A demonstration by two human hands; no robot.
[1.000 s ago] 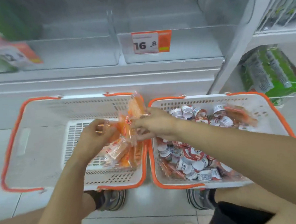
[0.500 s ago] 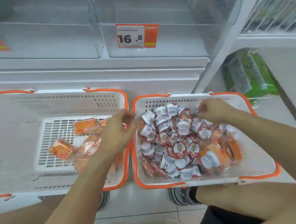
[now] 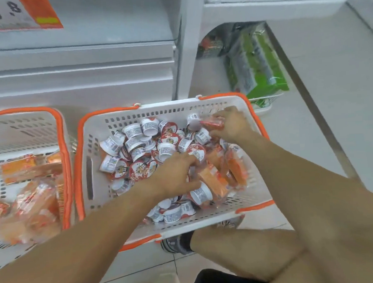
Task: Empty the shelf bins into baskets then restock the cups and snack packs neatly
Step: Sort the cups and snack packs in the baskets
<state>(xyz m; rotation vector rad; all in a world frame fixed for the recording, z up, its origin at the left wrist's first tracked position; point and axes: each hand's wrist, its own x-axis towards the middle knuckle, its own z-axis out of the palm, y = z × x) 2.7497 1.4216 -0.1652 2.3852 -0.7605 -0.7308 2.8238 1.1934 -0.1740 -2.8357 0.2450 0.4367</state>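
- Reaching into the right basket (image 3: 203, 103) at frame centre, both hands work among the cups (image 3: 151, 147) and orange snack packs (image 3: 230, 167) piled inside.
- Right hand (image 3: 229, 123), at the basket's upper right corner, grips a red-orange snack pack (image 3: 210, 123) whose long axis runs left to right.
- Left hand (image 3: 174, 175), mid-basket, has its fingers curled down among cups and packs; whether it grasps anything cannot be told.
- Left basket (image 3: 62, 147), at the frame's left edge, holds only orange packs (image 3: 27, 169), lying mostly crosswise.
- Price tag (image 3: 19, 13) sits upper left on the shelf.
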